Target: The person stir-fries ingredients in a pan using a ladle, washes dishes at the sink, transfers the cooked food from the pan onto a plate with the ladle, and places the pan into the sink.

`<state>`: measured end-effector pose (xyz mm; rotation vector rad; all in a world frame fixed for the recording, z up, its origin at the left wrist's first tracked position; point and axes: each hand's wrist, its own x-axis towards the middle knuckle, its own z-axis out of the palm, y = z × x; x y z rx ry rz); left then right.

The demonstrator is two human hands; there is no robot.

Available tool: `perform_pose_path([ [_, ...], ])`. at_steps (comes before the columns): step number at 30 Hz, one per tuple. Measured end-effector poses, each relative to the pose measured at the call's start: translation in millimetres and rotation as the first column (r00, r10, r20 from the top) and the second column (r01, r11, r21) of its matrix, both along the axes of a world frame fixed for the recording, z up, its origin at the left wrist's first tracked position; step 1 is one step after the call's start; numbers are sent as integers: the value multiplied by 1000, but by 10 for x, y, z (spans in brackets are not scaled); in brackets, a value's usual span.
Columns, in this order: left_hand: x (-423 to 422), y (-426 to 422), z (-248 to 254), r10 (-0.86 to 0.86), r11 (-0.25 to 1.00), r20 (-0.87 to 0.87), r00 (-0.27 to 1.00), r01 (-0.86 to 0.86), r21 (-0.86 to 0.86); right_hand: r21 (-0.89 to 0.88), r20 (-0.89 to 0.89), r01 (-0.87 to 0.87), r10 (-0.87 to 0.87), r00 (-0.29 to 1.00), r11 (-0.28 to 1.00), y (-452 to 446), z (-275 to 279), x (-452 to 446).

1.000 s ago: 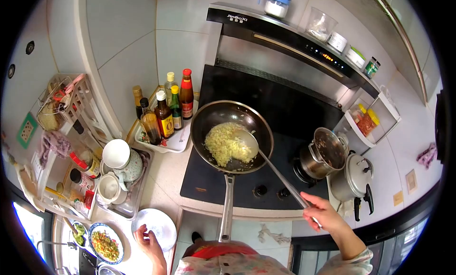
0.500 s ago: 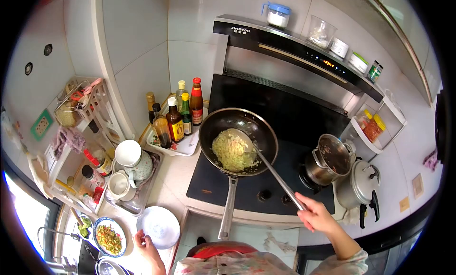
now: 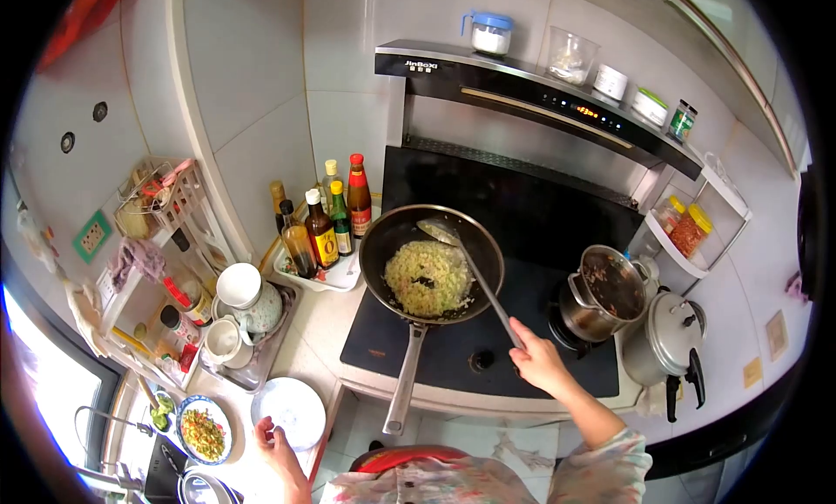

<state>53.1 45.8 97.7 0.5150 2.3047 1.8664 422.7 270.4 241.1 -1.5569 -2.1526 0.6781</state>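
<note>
My right hand (image 3: pixel 537 362) is closed around the handle of a long metal spatula (image 3: pixel 496 304). The spatula's head rests against the far inner side of a dark wok (image 3: pixel 481 221), above a heap of finely chopped, pale yellow-green food (image 3: pixel 427 273). The wok sits on the black stove with its metal handle (image 3: pixel 404 386) pointing toward me; neither hand touches that handle. Low on the left, my left hand (image 3: pixel 280 456) is empty, its fingers loosely bent and apart, beside the near edge of a white plate (image 3: pixel 292 408).
A steel pot (image 3: pixel 585 308) stands on the right burner, with a pressure cooker (image 3: pixel 666 338) beyond it. Sauce bottles (image 3: pixel 322 234) crowd a tray left of the wok. Nearby are stacked bowls (image 3: pixel 228 338) and a plate of chopped vegetables (image 3: pixel 203 430). The range hood (image 3: pixel 522 103) hangs above.
The spatula's head has gone from the middle of the food to the wok's far side. My right hand has moved up and left. A small dark gap now shows in the food.
</note>
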Motion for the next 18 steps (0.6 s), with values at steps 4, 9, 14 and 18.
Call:
perform_pose_path([
  [4,16,0,-62,-32,999,48,998,32,7,115,32,-162,160,987,980,86,-306,2],
  [9,87,18,-152,-24,1000,46,999,24,6,13,84,-191,189,978,982,-316,340,501],
  [14,179,58,-132,-55,994,66,996,61,-94,-172,-178,-176,145,973,969,-644,484,636],
  [18,98,48,-323,8,997,46,999,-5,-78,-618,-482,-196,-170,860,761,-853,575,624],
])
